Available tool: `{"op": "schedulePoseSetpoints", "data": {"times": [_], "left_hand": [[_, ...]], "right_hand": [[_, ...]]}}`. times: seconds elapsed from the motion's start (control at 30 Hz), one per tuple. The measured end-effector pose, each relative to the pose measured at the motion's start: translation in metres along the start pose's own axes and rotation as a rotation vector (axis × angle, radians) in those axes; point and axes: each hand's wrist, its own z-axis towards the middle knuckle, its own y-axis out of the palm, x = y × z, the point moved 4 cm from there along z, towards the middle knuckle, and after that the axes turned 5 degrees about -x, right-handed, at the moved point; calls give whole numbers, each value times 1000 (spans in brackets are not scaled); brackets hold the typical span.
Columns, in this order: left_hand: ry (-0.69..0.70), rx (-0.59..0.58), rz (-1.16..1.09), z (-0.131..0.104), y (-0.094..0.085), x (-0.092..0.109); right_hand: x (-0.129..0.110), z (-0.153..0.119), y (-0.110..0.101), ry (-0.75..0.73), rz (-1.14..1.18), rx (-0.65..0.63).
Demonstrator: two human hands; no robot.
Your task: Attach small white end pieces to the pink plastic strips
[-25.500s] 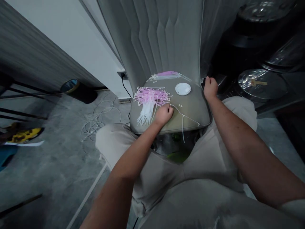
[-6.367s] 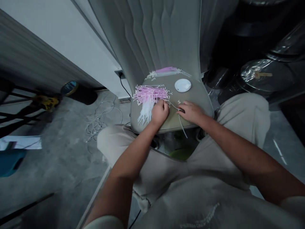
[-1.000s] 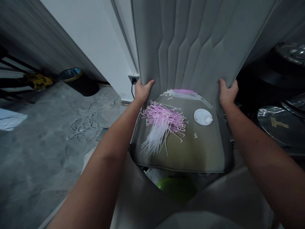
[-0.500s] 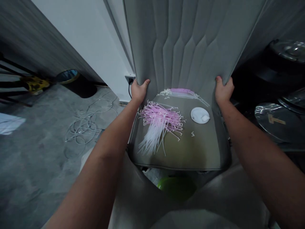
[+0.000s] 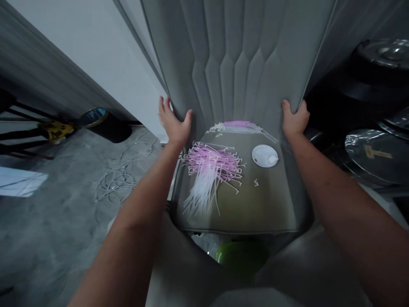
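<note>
A jolt or tilt of the chair is probably the main risk: both hands are at its backrest (image 5: 236, 47), and the seat (image 5: 268, 204) carries many small loose things. The pile of pink and white sticks (image 5: 214, 162) lies unfastened by the left edge, its pale ends fanned toward the front left corner, so a tug on that side could send some over. The white dish (image 5: 263, 154), near the right edge toward the back, looks light and could slide, tipping out the small white lump (image 5: 272, 159) in it. The tiny white pieces (image 5: 256, 182), between the dish and the front edge, could roll off too. The thin row of sticks (image 5: 239, 125) along the back edge could be caught where seat and backrest meet if the backrest is pressed or rocked.

The left hand (image 5: 175, 128) is wide open at the left edge of the backrest, thumb on the front face and fingers spread out past the side; how firmly it bears there I cannot tell, and so loose a hold might slip. The right hand (image 5: 295, 121) is narrower, thumb in front and fingers bent round the right edge, gripping the backrest. An uneven pull between the two could twist the chair. Neither hand touches the sticks or the dish.
</note>
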Motion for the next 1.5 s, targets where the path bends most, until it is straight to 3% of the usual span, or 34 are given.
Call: {"op": "schedulePoseSetpoints", "data": {"times": [0.07,0.13,0.23,0.37,0.47,0.57,0.8,1.03,1.3,1.5], "left_hand": [[125,-67,-1,8,-4,28],[194,-198,36,12,6,53],[263,-479,201,0,47,77],[317,-959,516,-31,123,80],[352,-1083,655,-39,156,78],[397,-1154,770,-35,172,80],[477,-1253,1024,-31,187,93],[505,-1296,1123,-36,188,102],[551,-1259,1143,-45,184,101],[549,-1196,1153,-52,169,110]], "right_hand": [[-1,0,-2,23,-31,60],[-3,-1,-3,36,-42,95],[-6,-3,-4,55,-30,82],[-8,-5,-6,69,-72,96],[-9,-4,-6,76,-117,110],[-9,-3,-4,64,-147,87],[-7,-1,1,46,-161,46],[-7,0,1,71,-163,27],[-9,-2,1,78,-155,-5],[-10,-2,1,96,-190,-12]]}}
